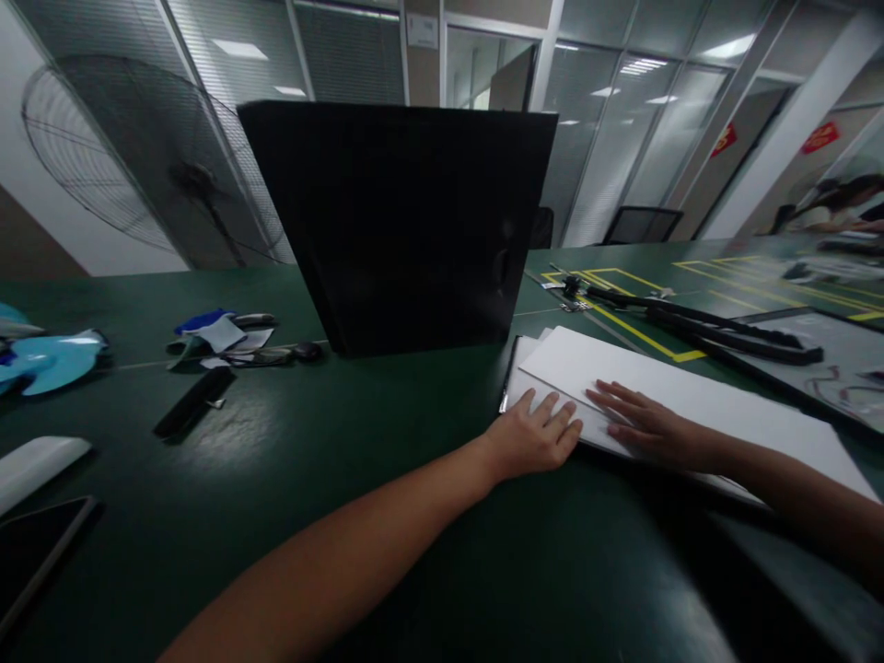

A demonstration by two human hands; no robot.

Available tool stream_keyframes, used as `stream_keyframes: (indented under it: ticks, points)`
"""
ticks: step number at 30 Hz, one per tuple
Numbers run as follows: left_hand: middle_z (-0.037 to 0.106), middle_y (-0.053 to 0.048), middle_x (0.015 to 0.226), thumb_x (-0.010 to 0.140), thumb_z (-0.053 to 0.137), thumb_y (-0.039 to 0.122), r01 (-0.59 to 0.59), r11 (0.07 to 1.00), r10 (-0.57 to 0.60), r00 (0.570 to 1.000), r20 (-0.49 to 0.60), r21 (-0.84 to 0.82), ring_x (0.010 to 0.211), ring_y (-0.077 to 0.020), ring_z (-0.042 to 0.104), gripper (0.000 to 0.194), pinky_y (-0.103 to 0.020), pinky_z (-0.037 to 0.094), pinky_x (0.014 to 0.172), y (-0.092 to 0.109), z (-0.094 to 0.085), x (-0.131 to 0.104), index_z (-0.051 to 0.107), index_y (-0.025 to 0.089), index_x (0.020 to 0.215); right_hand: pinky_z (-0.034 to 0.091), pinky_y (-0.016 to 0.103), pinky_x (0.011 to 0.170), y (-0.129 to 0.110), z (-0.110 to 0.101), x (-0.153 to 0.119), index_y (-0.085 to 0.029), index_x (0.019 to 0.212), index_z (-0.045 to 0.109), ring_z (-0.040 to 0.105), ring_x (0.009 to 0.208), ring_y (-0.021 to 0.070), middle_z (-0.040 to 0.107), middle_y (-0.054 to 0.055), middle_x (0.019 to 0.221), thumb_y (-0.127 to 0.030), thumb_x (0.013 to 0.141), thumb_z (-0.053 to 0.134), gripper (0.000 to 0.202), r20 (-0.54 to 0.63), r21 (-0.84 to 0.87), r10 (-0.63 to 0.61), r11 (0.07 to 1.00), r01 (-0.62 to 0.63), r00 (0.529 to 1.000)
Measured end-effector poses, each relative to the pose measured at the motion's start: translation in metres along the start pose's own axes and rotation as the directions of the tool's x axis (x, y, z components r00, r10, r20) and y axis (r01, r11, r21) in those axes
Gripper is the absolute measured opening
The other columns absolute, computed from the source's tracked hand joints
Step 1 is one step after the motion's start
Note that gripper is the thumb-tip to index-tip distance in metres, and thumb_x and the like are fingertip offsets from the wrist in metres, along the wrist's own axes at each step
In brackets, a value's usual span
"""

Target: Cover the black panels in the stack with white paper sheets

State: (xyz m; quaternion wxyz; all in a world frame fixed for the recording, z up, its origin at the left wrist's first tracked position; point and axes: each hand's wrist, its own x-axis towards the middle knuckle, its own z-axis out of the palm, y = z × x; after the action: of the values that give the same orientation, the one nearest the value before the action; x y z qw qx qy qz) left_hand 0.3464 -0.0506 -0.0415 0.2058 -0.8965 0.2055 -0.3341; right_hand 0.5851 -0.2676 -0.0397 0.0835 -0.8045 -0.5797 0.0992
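White sheets (691, 378) lie in a stack on a dark-edged flat panel, right of centre on the green table. My left hand (531, 435) rests on the stack's near left corner, palm down, fingers slightly spread. On top of the sheets lies my right hand (653, 428), flat with its fingers stretched out. Neither hand grips anything that I can see. Behind them a large black panel (414, 230) stands upright, leaning a little; what lies behind it is hidden.
Black strips (732, 331) and a framed panel (821, 345) lie at the right. To the left are a black bar (194, 401), small cloths and tools (225, 339), a phone-like device (41, 552) and a blue object (55, 359). A fan (193, 175) stands behind; a person (843, 207) sits far right.
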Motion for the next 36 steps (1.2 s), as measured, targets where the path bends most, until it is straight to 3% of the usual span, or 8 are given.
stream_keyframes:
  ticks: [4, 10, 13, 17, 21, 24, 28, 36]
  points:
    - [0.072, -0.013, 0.118, 0.104, 0.046, 0.018, -0.059, 0.998, 0.059, 0.998, -0.021, -0.033, 0.102, -0.0257, 0.071, 0.024, -0.040, 0.054, 0.079, -0.006, -0.004, 0.000, 0.070, 0.016, 0.110, 0.022, 0.066, 0.122, 0.015, 0.009, 0.014, -0.030, 0.160, 0.038, 0.018, 0.154, 0.0400, 0.021, 0.007, 0.168, -0.072, 0.095, 0.040, 0.077, -0.020, -0.035, 0.051, 0.998, -0.052, 0.998]
    - [0.072, -0.010, 0.079, 0.100, 0.046, 0.010, -0.089, 0.994, 0.089, 0.996, -0.005, -0.063, 0.073, -0.0211, 0.069, 0.026, -0.034, 0.049, 0.062, -0.007, -0.001, 0.000, 0.066, 0.013, 0.083, 0.013, 0.066, 0.123, -0.005, 0.013, 0.004, -0.040, 0.164, 0.020, 0.009, 0.155, 0.0361, 0.010, 0.002, 0.169, -0.077, 0.089, 0.052, 0.090, 0.046, -0.070, 0.043, 0.997, -0.040, 0.998]
    - [0.075, -0.013, 0.083, 0.100, 0.045, 0.008, -0.095, 0.994, 0.095, 0.995, 0.004, -0.062, 0.080, -0.0228, 0.073, 0.027, -0.038, 0.053, 0.073, -0.006, 0.003, 0.001, 0.068, 0.011, 0.087, 0.012, 0.064, 0.123, -0.014, 0.011, 0.000, -0.040, 0.164, 0.016, 0.006, 0.155, 0.0334, 0.007, 0.002, 0.170, -0.075, 0.093, 0.046, 0.085, 0.057, -0.082, 0.043, 0.996, -0.039, 0.997]
    - [0.076, -0.021, 0.110, 0.101, 0.047, 0.011, -0.090, 0.995, 0.090, 0.996, 0.013, -0.040, 0.115, -0.0309, 0.070, 0.024, -0.050, 0.050, 0.100, -0.004, 0.002, 0.003, 0.071, 0.007, 0.100, 0.018, 0.065, 0.122, -0.014, 0.008, 0.006, -0.039, 0.163, 0.024, 0.012, 0.154, 0.0332, 0.015, 0.003, 0.169, -0.073, 0.096, 0.040, 0.077, 0.004, -0.103, 0.069, 0.992, -0.068, 0.998]
    - [0.071, -0.023, 0.125, 0.102, 0.048, 0.015, -0.053, 0.998, 0.054, 0.997, 0.055, -0.016, 0.120, -0.0356, 0.069, 0.022, -0.055, 0.056, 0.093, 0.004, -0.011, 0.001, 0.069, 0.010, 0.105, 0.030, 0.066, 0.118, -0.005, -0.001, 0.020, -0.030, 0.160, 0.037, 0.026, 0.151, 0.0362, 0.028, 0.009, 0.165, -0.069, 0.099, 0.036, 0.072, -0.076, -0.129, 0.077, 0.988, -0.086, 0.994]
    - [0.074, -0.022, 0.120, 0.102, 0.050, 0.017, -0.001, 1.000, 0.001, 0.995, 0.099, 0.002, 0.104, -0.0357, 0.075, 0.020, -0.052, 0.062, 0.079, 0.018, -0.031, -0.012, 0.067, 0.011, 0.111, 0.041, 0.055, 0.116, 0.003, -0.015, 0.028, -0.024, 0.151, 0.052, 0.045, 0.142, 0.0333, 0.045, 0.011, 0.156, -0.060, 0.102, 0.036, 0.063, -0.116, -0.147, 0.034, 0.988, -0.051, 0.993]
    - [0.075, -0.020, 0.118, 0.102, 0.052, 0.023, 0.082, 0.997, -0.079, 0.985, 0.151, -0.013, 0.100, -0.0361, 0.077, 0.019, -0.052, 0.065, 0.078, 0.040, -0.074, -0.051, 0.065, 0.013, 0.109, 0.055, 0.051, 0.101, 0.009, -0.030, 0.035, -0.022, 0.137, 0.066, 0.068, 0.115, 0.0328, 0.067, 0.010, 0.132, -0.048, 0.104, 0.034, 0.053, -0.140, -0.178, -0.019, 0.984, -0.007, 0.990]
    - [0.076, -0.012, 0.121, 0.102, 0.052, 0.023, 0.259, 0.966, -0.256, 0.938, 0.233, 0.017, 0.107, -0.0300, 0.075, 0.017, -0.043, 0.065, 0.088, 0.051, -0.180, -0.163, 0.067, 0.017, 0.109, 0.057, 0.045, 0.073, -0.014, -0.019, 0.048, -0.019, 0.118, 0.077, 0.074, 0.084, 0.0330, 0.076, 0.014, 0.100, -0.049, 0.104, 0.036, 0.052, -0.249, -0.229, -0.079, 0.973, 0.021, 0.965]
